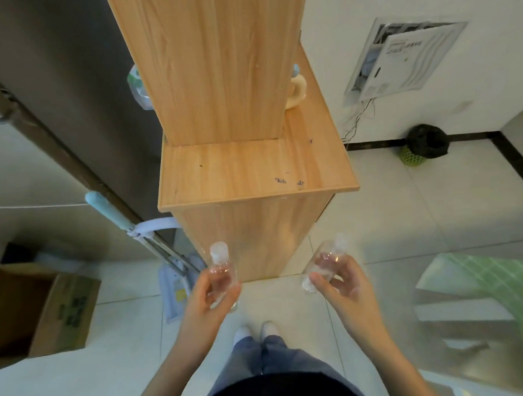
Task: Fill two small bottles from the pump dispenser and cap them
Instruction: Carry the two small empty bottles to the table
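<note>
I hold one small clear bottle in each hand, below the front edge of a wooden shelf unit. My left hand [209,294] grips a clear bottle [221,271] that stands upright with a white cap on top. My right hand [338,280] grips the second clear bottle [325,262], tilted to the right, also with a pale cap. Both bottles look transparent; I cannot tell what is in them. A cream-coloured object [296,90], partly hidden behind the upper cabinet, stands at the back right of the shelf; no pump head shows.
The wooden shelf top [252,171] lies ahead with a tall cabinet [214,64] on its rear. A mop handle [116,217] leans at the left, a cardboard box [39,309] sits on the floor at the left, and a green bin [424,147] stands by the wall.
</note>
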Demonstrator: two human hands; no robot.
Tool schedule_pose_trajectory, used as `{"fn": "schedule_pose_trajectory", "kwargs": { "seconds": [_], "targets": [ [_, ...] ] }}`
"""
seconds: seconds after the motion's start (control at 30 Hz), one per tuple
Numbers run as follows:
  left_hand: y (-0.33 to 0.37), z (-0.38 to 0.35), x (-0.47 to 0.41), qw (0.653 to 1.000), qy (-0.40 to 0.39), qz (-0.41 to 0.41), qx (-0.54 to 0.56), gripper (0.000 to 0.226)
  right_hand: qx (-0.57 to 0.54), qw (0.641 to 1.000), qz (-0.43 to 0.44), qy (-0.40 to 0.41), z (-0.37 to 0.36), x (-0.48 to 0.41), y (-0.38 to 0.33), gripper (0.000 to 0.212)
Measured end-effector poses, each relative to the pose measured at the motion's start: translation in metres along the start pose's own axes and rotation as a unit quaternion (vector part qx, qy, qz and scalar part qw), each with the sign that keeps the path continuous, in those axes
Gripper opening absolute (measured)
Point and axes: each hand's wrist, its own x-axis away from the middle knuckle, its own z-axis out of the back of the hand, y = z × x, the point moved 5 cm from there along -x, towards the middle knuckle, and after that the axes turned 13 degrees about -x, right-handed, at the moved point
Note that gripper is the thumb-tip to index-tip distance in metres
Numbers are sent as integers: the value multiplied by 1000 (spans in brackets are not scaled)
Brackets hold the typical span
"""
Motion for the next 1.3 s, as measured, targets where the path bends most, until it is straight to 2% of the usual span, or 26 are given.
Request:
{"fn": "schedule_pose_trajectory", "kwargs": {
  "seconds": [0.17,0.47,0.67,1.0,1.3],
  "targets": [
    [-55,-11,14,997,-27,60,-35,17,49,994,-81,61,21,28,48,21],
    [-69,-22,16,991,-105,64,-53,21,53,984,-99,141,28,65,68,21],
    [-76,-43,26,974,-199,31,-101,22,49,972,-113,202,43,107,80,24],
    [-74,-93,64,939,-303,-37,-158,25,4,937,-73,343,92,198,87,25],
    [-84,-170,175,889,-404,-80,-199,26,-44,890,-43,452,150,352,109,23]
  ]
}}
